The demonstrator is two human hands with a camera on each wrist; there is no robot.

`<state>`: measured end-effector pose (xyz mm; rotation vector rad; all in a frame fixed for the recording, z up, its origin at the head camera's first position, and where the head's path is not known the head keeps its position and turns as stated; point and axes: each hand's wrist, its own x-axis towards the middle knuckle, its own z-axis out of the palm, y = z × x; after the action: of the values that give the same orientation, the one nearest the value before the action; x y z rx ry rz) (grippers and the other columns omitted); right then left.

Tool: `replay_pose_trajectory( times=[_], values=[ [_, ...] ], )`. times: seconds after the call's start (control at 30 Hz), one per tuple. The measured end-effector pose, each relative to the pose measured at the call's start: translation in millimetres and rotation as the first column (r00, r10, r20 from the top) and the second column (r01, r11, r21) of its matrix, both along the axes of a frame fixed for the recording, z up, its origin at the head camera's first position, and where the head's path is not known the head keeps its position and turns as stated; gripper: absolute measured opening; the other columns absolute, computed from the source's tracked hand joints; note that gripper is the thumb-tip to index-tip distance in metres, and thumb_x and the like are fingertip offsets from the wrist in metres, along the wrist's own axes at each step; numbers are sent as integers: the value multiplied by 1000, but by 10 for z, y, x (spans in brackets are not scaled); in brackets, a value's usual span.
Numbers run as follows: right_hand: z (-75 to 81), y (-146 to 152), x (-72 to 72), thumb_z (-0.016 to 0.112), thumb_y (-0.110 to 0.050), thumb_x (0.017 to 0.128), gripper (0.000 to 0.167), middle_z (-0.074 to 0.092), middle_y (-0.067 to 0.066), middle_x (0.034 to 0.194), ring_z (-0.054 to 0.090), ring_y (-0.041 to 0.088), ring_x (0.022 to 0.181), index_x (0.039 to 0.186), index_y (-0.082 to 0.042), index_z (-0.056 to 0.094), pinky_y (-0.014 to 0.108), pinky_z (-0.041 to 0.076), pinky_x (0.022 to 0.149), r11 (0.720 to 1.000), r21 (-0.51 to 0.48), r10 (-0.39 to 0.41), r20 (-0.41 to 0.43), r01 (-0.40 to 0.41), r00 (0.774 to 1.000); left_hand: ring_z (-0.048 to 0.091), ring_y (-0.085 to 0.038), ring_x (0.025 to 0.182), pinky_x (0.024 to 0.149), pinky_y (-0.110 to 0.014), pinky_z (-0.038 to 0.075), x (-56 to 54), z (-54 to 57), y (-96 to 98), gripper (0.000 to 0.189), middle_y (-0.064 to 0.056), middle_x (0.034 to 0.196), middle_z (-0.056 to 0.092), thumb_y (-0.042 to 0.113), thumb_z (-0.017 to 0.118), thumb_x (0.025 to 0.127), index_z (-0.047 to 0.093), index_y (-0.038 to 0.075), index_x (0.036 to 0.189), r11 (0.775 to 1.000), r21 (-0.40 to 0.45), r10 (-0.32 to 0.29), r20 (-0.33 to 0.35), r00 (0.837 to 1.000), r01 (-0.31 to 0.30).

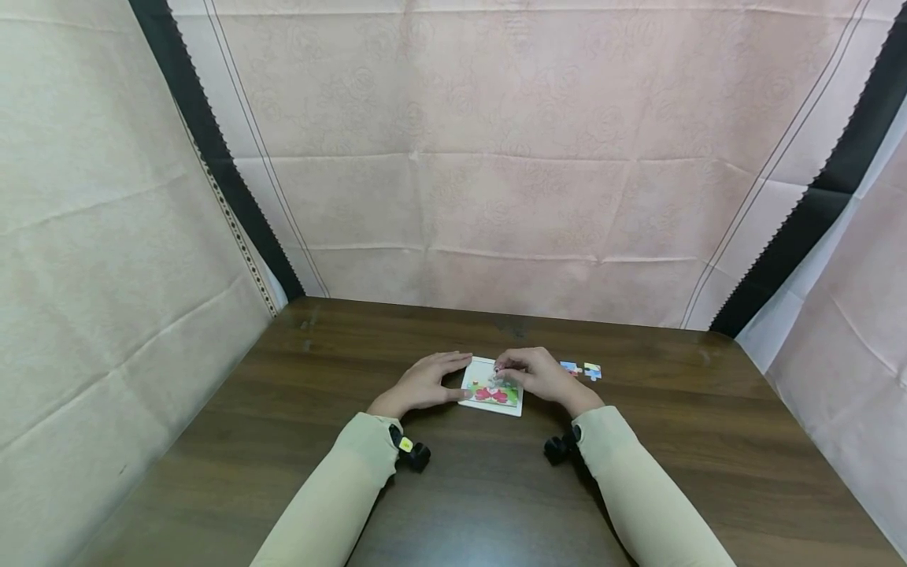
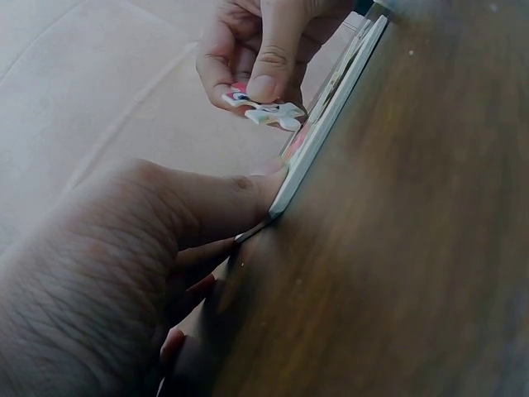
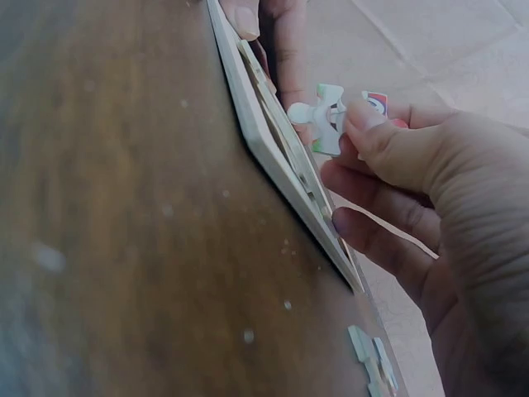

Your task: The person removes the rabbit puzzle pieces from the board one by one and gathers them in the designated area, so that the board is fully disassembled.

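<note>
A jigsaw puzzle tray (image 1: pixel 485 407) with a white rim and a red and green picture lies between the two hands on the table. My left hand (image 1: pixel 423 383) rests at the tray's left side, its thumb (image 2: pixel 240 194) touching the rim near the front corner. Above the tray, my right hand (image 1: pixel 536 373) pinches a jigsaw piece (image 3: pixel 327 122) between thumb and fingers. The piece is tilted and shows white, green and some red. Seen from the right wrist, several fitted pieces (image 3: pixel 285 136) lie inside the tray, partly raised at the edge.
Loose jigsaw pieces (image 1: pixel 592 371) lie on the brown wooden table (image 1: pixel 468 488), right of the tray and beyond the right hand. Pale cloth (image 1: pixel 496 197) hangs behind the table and along both sides.
</note>
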<state>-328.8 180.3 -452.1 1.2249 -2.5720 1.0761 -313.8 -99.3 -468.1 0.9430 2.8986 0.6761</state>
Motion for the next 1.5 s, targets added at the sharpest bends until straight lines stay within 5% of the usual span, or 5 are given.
replay_pose_trajectory(
  times=[0.47, 0.63, 1.1, 1.3, 1.5],
  values=[
    [-30, 158, -29, 70, -24, 97, 19, 73, -13, 96, 68, 8, 85, 113, -16, 74, 31, 57, 76, 989, -104, -104, 17, 105, 994, 30, -23, 148, 119, -51, 22, 20, -9, 3, 74, 0, 161, 36, 54, 65, 93, 39, 25, 156, 1000, -5, 10, -2, 1000, -10],
    [-18, 334, 0, 69, -24, 97, 24, 74, -11, 97, 68, 10, 87, 118, -12, 73, 31, 57, 76, 980, -111, -160, 28, 163, 987, 30, -24, 149, 119, -51, 22, 19, -10, 5, 75, 0, 161, 36, 56, 64, 93, 39, 25, 157, 1000, -3, 6, 4, 1000, -6],
    [-25, 1023, 198, 74, -24, 94, 11, 72, -13, 83, 63, 11, 72, 102, -18, 77, 29, 52, 64, 950, -83, -301, 3, 301, 953, 29, -23, 149, 120, -50, 21, 25, 5, 16, 75, 1, 161, 35, 56, 65, 93, 39, 26, 157, 1000, -4, 12, 13, 1000, -12],
    [-74, 1199, 271, 76, -21, 92, 10, 73, -13, 84, 62, 10, 69, 101, -19, 78, 27, 50, 59, 953, -39, -300, -10, 299, 954, 29, -23, 149, 120, -49, 21, 13, 5, 7, 76, 2, 161, 35, 57, 64, 93, 39, 24, 157, 1000, -5, 7, 9, 1000, -7],
    [-103, 1232, 252, 77, -17, 91, 14, 69, -11, 90, 60, 6, 77, 105, -13, 78, 28, 51, 65, 963, 34, -261, -126, 267, 957, 29, -22, 149, 120, -48, 21, 12, 2, -5, 76, 2, 161, 36, 57, 64, 93, 39, 23, 157, 1000, -5, 9, 11, 1000, -9]
  ],
)
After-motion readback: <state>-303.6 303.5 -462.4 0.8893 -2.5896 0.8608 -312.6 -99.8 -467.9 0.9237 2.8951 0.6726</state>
